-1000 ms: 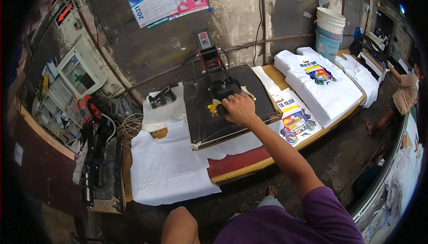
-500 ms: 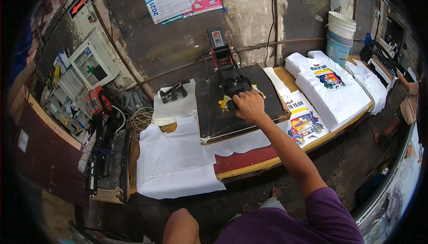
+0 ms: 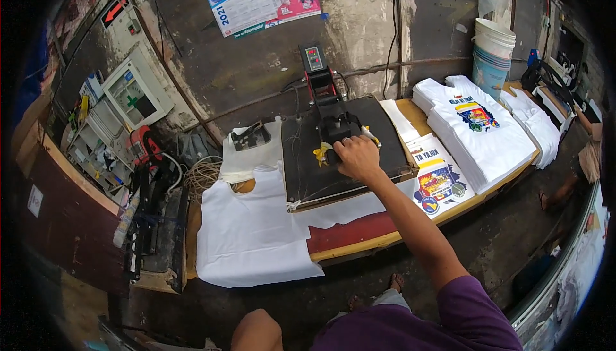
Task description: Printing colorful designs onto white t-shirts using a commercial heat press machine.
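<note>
Right grip, a bare hand [image 3: 357,157], curled closed over the black handle bar with yellow wrapping at its end [image 3: 322,154]; thumb side hard to read from above. Left grip out of view, state cannot be told. The handle sits atop a black flat rectangular heat press [image 3: 301,181] set mid-surface, toward the far edge; behind it, a dark control box with red-lit digits [image 3: 314,59]. The surface, yellow-edged wood [image 3: 367,246], carries a white cut shirt piece [image 3: 250,235] near its left end, overhanging the near edge; white fabric also shows beneath the press's near side, beside a dark red strip [image 3: 353,233]. Right of the press, a white sheet with a colourful print [image 3: 449,190] by the near edge; beyond it, toward the right end, a thick stack of white printed shirt pieces [image 3: 500,149]. Step in hand, by my reading: pressing, plate apparently down, arm reaching across to the handle. What lies under the plate is hidden. Next move seems to call for steady hold on the bar, then an upward lift without dragging the fabric.
</note>
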The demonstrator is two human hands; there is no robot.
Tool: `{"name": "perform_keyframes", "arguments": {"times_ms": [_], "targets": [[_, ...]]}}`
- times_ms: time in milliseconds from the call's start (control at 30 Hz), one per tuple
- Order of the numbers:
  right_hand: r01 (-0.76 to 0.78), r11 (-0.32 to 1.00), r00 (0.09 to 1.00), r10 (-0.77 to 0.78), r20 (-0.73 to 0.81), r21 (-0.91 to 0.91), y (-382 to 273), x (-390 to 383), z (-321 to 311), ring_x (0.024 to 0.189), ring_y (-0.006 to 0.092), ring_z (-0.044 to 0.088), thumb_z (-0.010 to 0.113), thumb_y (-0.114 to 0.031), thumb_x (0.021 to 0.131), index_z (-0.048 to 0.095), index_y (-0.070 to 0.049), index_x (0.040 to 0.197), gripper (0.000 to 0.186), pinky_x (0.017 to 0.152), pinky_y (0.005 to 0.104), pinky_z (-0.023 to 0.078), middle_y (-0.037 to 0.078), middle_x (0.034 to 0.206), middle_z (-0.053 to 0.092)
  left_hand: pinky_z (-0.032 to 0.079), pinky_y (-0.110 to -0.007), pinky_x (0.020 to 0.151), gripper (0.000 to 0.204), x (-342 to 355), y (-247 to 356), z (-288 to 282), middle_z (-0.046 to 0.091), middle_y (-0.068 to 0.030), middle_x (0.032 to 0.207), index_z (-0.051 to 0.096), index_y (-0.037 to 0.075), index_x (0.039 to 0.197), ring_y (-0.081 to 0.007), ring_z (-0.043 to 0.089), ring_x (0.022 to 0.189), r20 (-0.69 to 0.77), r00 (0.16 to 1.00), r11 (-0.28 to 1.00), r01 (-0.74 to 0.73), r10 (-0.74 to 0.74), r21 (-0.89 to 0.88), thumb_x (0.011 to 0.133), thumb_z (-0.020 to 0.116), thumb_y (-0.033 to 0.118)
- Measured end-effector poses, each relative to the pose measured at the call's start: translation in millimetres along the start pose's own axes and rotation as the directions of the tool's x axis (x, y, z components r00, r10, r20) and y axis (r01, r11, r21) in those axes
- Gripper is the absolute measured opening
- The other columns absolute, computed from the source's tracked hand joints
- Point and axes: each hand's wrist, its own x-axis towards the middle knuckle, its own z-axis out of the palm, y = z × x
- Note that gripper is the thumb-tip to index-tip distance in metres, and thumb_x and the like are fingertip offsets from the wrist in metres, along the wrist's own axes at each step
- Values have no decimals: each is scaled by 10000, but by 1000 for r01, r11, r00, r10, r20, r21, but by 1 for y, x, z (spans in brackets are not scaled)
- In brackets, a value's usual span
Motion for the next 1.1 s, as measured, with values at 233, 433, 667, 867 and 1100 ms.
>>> {"name": "perform_keyframes", "arguments": {"times_ms": [233, 433, 667, 867, 1100], "targets": [[-12, 1000, 1000, 12, 16, -24, 7, -6, 6, 715, 214, 624, 743, -244, 563, 578, -127, 796, 308, 658, 349, 468, 35, 733, 607, 415, -354, 600, 42, -153, -26, -37, 545, -109, 690, 577, 6, 737, -253, 528, 641, 170, 242, 282, 573, -955, 770, 774, 581, 25], [4, 1000, 1000, -5, -17, -19, 6, -5, -2, 701, 210, 623, 757, -250, 558, 578, -124, 773, 306, 657, 340, 471, 32, 722, 607, 435, -568, 900, 272, -382, 144, -128, 607, -180, 1162, 632, 78, 1085, -341, 581, 1100, 131, -956, 308, 46, -261, 950, 876, 479, 159], [-4, 999, 999, 2, -40, -39, 7, -7, -1, 684, 212, 622, 744, -228, 556, 582, -127, 759, 279, 645, 341, 472, 33, 703, 605, 477, -455, 901, 300, -406, 217, -140, 582, -176, 1221, 635, 103, 1108, -354, 563, 1122, 247, -969, -80, 247, -11, 966, 866, 476, 184], [-12, 999, 998, 9, -65, -49, -1, 1, 4, 675, 217, 626, 722, -201, 554, 573, -125, 748, 256, 626, 348, 470, 38, 702, 611, 502, -463, 825, 264, -409, 161, -123, 605, -157, 1047, 631, 86, 1088, -359, 601, 990, 323, -773, 75, 339, -546, 938, 871, 513, 178], [8, 999, 999, -10, -47, -52, -7, 5, 2, 687, 208, 625, 770, -262, 543, 576, -127, 761, 321, 633, 341, 469, 27, 706, 610, 516, -475, 684, 458, -386, 59, -30, 620, -179, 838, 492, 80, 1290, -364, 630, 762, 344, -259, 202, 451, -902, 869, 841, 559, 138]]}}
